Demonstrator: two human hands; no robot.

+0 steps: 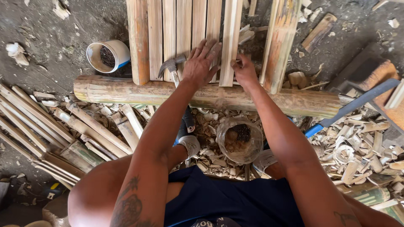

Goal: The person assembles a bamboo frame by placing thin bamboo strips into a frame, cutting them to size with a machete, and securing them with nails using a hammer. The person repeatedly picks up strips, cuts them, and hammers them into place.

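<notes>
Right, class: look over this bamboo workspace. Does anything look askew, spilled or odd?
Yes. Bamboo shavings and offcuts litter the ground by the thick pole. The slat between the left hand and right hand slants beside straighter neighbours. A hammer lies loose on the slats.

- One head-worn view, looking steeply down from above the thick bamboo pole [206, 96].
- Close range: the pole crosses mid-frame, the person's knees below it, slats beyond.

both arms reach forward, left hand [202, 63] spread flat, right hand [244, 71] pinched closed.
</notes>
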